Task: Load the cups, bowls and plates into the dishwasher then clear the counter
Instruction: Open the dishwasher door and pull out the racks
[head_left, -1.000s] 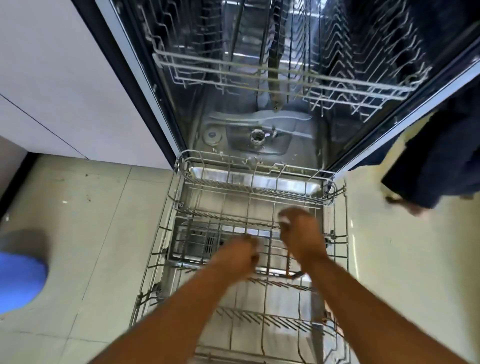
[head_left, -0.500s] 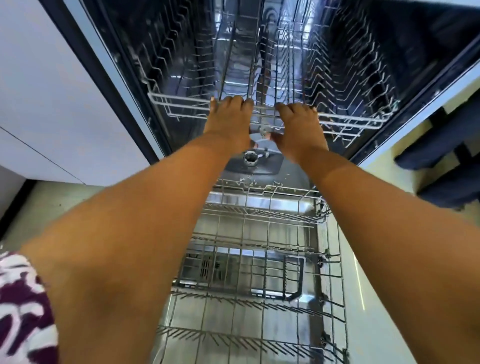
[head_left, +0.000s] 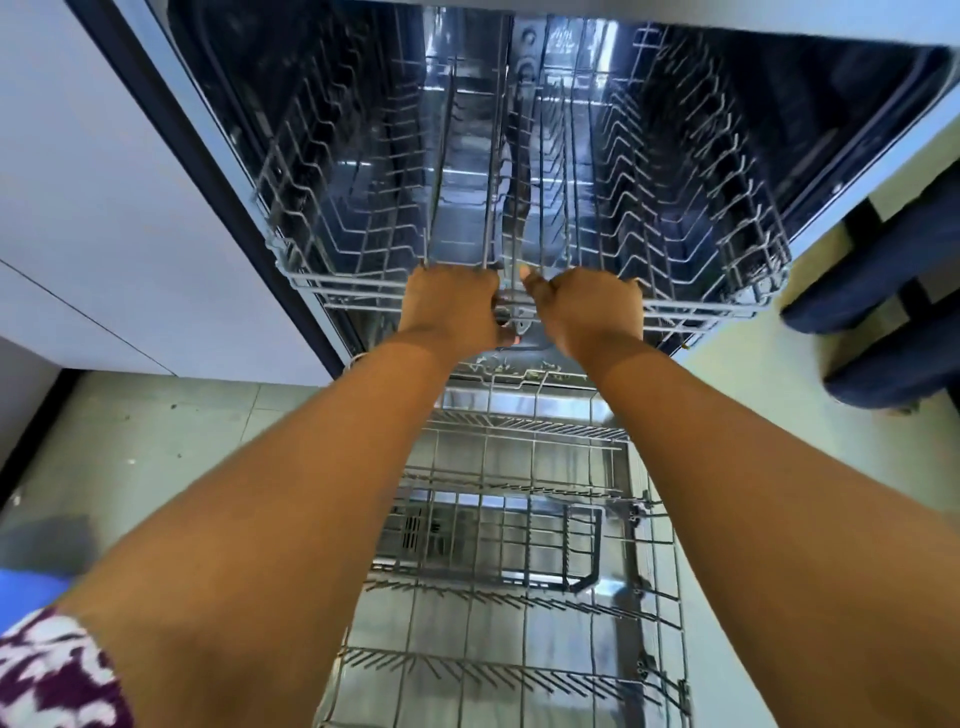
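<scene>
The dishwasher stands open in front of me. Its upper wire rack (head_left: 696, 306) holds no dishes and sits mostly inside the tub. My left hand (head_left: 449, 306) grips the front rail of that rack near the middle, fingers curled over the wire. Right beside it, my right hand (head_left: 592, 312) grips the same rail with the thumb raised. The lower wire rack (head_left: 519, 670) is pulled out over the open door beneath my arms, and it is bare too. No cups, bowls or plates are in view.
White cabinet fronts (head_left: 104, 218) flank the dishwasher on the left above a pale tiled floor (head_left: 156, 441). A blue object (head_left: 26, 592) lies at the lower left edge. Dark blue furniture (head_left: 893, 301) stands on the floor at the right.
Both hands rose from the lower rack to the upper rack's front rail, then curled around it. The upper rack appears lower and nearer in view now than half a second ago.
</scene>
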